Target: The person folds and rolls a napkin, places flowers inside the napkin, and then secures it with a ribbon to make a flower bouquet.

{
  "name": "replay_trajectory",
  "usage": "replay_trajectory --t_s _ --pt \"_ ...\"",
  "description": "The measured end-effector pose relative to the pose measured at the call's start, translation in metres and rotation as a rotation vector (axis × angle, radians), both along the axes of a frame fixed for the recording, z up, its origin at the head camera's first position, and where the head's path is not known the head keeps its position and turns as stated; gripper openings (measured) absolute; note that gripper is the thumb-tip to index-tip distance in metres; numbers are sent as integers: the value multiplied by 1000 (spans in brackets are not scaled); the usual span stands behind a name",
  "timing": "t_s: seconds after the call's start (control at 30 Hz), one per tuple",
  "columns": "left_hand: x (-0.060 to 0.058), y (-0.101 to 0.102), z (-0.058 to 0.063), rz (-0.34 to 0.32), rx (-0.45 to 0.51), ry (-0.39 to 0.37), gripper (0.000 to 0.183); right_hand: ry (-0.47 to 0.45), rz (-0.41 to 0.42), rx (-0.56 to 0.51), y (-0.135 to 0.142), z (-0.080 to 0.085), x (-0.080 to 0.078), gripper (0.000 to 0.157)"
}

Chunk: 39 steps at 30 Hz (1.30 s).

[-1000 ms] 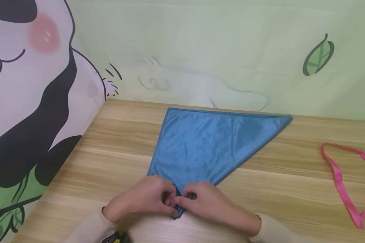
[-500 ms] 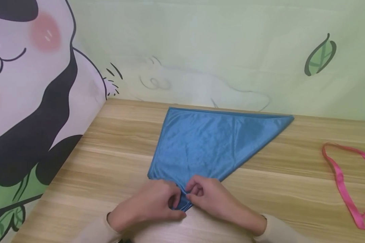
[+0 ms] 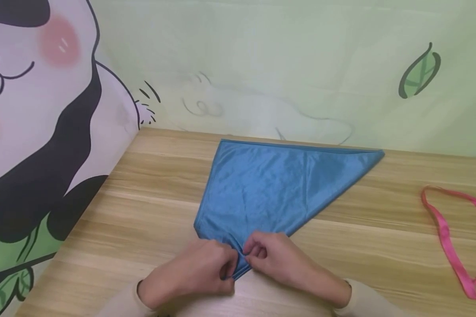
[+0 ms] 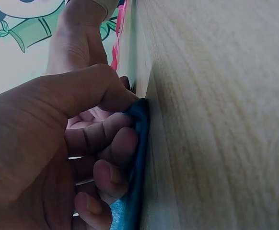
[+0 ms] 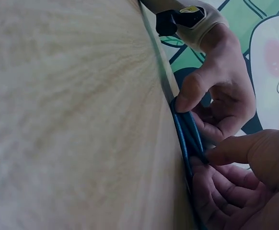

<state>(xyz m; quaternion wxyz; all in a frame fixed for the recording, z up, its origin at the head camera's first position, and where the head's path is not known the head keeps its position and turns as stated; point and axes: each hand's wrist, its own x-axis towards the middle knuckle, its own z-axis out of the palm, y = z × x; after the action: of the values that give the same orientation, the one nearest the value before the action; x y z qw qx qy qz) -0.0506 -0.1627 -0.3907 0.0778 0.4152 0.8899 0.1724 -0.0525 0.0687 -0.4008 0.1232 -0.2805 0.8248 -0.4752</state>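
Note:
A shiny blue cloth [image 3: 258, 189], folded into a flat layered shape with a long point to the right, lies on the wooden table. At its near corner my left hand [image 3: 194, 270] pinches the folded edge between thumb and curled fingers. My right hand [image 3: 279, 257] pinches the same near edge just to the right, thumb against fingertips. In the left wrist view the cloth [image 4: 138, 158] runs along the fingertips, close over the tabletop. Several stacked hem layers of the cloth [image 5: 190, 127] show between both hands in the right wrist view.
A pink ribbon [image 3: 444, 233] lies loosely looped on the table [image 3: 365, 259] at the right. Behind the table stands a pale green printed backdrop [image 3: 262, 53], with a panda picture [image 3: 71, 110] along the left side.
The near tip of the cloth, which poked out below the hands, is now tucked or turned up. My right hand has shifted slightly right and the left slightly down.

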Motion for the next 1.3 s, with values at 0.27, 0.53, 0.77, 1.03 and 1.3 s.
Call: replay_trajectory --t_s 0.27,0.53,0.77,1.03,1.3 --pt "0 1 4 -15 -55 -50 27 30 2 8 -1 -8 1 13" --pt "1 -1 7 -4 -78 -84 33 28 -9 22 -2 -11 0 14" --pt "-4 -6 13 -23 -60 -168 42 9 -1 56 -1 -9 -2 17" --pt "-11 -15 11 -94 71 -205 18 10 -7 48 -1 -11 -2 15" --pt "-15 -16 7 -108 49 -244 21 95 -33 98 -5 -14 3 16"
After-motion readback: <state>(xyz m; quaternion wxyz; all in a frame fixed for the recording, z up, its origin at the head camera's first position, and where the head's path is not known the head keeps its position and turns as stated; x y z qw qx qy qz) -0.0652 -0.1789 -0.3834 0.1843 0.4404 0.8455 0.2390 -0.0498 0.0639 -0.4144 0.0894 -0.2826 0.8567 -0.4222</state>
